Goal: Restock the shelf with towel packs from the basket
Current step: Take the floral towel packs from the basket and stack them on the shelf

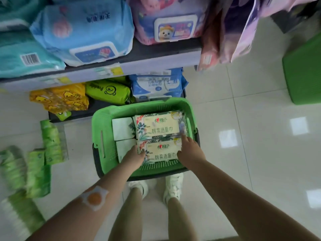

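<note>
A green basket (pixel 104 129) stood on the tiled floor (pixel 243 119), just in front of the shelf (pixel 156 58) at 12 o'clock. Two towel packs lay flat inside, side by side, long axes running 9 to 3 o'clock, printed faces up. The near towel pack (pixel 162 153) sat between both hands. The left hand (pixel 133 158) pressed its 9 o'clock end, grip partly curled against it. The right hand (pixel 189 152) touched its 3 o'clock end, fingers spread, one reaching to the far towel pack (pixel 160 126). Neither grip had closed fully. White packs (pixel 122 128) lay at the basket's 9 o'clock side.
</note>
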The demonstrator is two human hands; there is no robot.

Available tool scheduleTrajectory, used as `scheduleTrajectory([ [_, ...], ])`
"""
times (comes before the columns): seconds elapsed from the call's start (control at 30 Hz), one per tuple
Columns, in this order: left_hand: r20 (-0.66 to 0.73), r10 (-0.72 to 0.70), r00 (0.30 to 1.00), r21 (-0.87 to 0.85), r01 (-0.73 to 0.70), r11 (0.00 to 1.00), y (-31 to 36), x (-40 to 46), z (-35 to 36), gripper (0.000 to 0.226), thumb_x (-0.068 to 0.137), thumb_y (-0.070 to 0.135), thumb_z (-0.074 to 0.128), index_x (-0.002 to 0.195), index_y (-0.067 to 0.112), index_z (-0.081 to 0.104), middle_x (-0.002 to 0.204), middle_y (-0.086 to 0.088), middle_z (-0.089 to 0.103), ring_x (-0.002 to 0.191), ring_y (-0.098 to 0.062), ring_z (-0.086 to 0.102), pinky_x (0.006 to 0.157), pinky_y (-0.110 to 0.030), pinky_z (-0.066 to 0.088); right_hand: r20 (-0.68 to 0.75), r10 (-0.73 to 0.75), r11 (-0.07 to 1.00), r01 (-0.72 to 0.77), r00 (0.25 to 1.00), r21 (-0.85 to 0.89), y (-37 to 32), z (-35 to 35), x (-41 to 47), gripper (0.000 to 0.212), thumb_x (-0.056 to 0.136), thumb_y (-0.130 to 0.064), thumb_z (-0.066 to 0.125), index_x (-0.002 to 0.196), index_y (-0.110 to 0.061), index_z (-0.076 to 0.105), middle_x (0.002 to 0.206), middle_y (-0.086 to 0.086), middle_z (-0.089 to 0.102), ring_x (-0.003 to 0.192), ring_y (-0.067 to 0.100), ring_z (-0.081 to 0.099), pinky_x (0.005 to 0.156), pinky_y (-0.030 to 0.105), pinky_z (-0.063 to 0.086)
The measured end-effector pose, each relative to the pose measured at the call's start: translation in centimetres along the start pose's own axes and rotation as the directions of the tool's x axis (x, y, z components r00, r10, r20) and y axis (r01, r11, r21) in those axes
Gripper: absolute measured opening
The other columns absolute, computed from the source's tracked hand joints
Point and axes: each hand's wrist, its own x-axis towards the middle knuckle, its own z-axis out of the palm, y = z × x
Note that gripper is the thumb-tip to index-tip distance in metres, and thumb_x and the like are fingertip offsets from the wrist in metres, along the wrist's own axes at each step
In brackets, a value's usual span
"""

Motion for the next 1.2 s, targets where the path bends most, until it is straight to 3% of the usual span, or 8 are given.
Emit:
scheduleTrajectory([
  [0.13,-0.006,-0.098,0.995,-0.069,0.097,0.993,-1.9,3.5,1.8,0.041,0.099,0.027,0.038,0.134,0.007,0.035,0.097,0.0,0.051,0.067,-0.006,0.044,0.055,-0.022,0.034,0.07,0.131,0.98,-0.14,0.989,0.141,1.9,2.1,2.7,0.068,0.083,-0.009,0.052,0.144,-0.013,0.022,0.138,0.01,0.043,0.12,0.028,0.048,0.097,0.04,0.046],
  [0.37,0.073,-0.195,0.978,-0.253,0.207,0.945,-3.6,8.0,3.7,0.039,0.093,0.022,0.05,0.127,0.004,0.042,0.103,-0.006,0.057,0.073,-0.011,0.049,0.055,-0.022,0.034,0.224,0.267,0.87,-0.334,0.937,0.363,2.7,3.9,6.3,0.049,0.088,-0.008,0.052,0.133,-0.007,0.033,0.095,0.007,0.053,0.066,0.014,0.05,0.051,0.022,0.042],
  [0.47,0.121,-0.224,0.967,-0.326,0.251,0.911,-3.7,9.4,4.2,0.033,0.089,0.009,0.053,0.121,0.003,0.05,0.096,-0.003,0.059,0.074,-0.011,0.051,0.059,-0.021,0.037,0.248,0.311,0.813,-0.392,0.918,0.431,2.8,4.7,7.4,0.043,0.088,-0.008,0.052,0.129,-0.006,0.036,0.082,0.002,0.047,0.065,0.012,0.046,0.056,0.022,0.043],
  [0.6,0.113,-0.276,0.954,-0.443,0.297,0.846,-3.4,10.4,4.9,0.032,0.086,0.005,0.056,0.116,0.003,0.046,0.107,-0.008,0.058,0.078,-0.015,0.054,0.063,-0.024,0.039,0.268,0.334,0.766,-0.426,0.904,0.482,2.6,5.2,8.1,0.047,0.089,-0.007,0.049,0.132,-0.005,0.029,0.099,0.006,0.042,0.084,0.017,0.045,0.077,0.028,0.042],
  [0.7,0.104,-0.292,0.951,-0.507,0.304,0.807,-3.3,9.9,4.9,0.026,0.084,0.005,0.058,0.107,0.005,0.046,0.104,-0.009,0.058,0.091,-0.02,0.056,0.078,-0.031,0.042,0.28,0.342,0.728,-0.441,0.897,0.525,2.3,5.0,8.0,0.048,0.089,-0.007,0.051,0.131,-0.006,0.029,0.096,0.004,0.043,0.078,0.015,0.046,0.07,0.026,0.043],
  [0.8,0.145,-0.303,0.942,-0.553,0.331,0.765,-3.7,8.7,4.9,0.049,0.076,0.008,0.061,0.123,0.003,0.044,0.113,-0.011,0.06,0.103,-0.025,0.058,0.087,-0.039,0.045,0.265,0.328,0.723,-0.421,0.907,0.548,2.0,4.7,6.8,0.049,0.088,-0.005,0.052,0.132,-0.008,0.03,0.082,-0.001,0.041,0.068,0.011,0.043,0.065,0.025,0.043],
  [0.97,0.142,-0.306,0.941,-0.632,0.324,0.704,-4.8,6.2,4.3,0.074,0.052,0.021,0.065,0.123,0.014,0.045,0.113,-0.008,0.062,0.104,-0.026,0.057,0.093,-0.04,0.042,0.209,0.291,0.759,-0.359,0.933,0.543,1.5,3.5,3.6,0.05,0.088,-0.006,0.052,0.133,-0.007,0.03,0.097,0.004,0.044,0.066,0.009,0.041,0.049,0.023,0.032],
  [1.2,0.086,-0.213,0.973,-0.7,0.211,0.682,-2.2,-1.3,0.5,0.055,0.065,0.015,0.067,0.116,0.012,0.048,0.11,-0.009,0.064,0.1,-0.027,0.061,0.084,-0.039,0.05,0.094,0.249,0.739,-0.251,0.964,0.625,0.2,-0.2,-2.0,0.049,0.081,-0.007,0.054,0.128,-0.01,0.04,0.104,0.004,0.051,0.089,0.023,0.051,0.068,0.028,0.043],
])
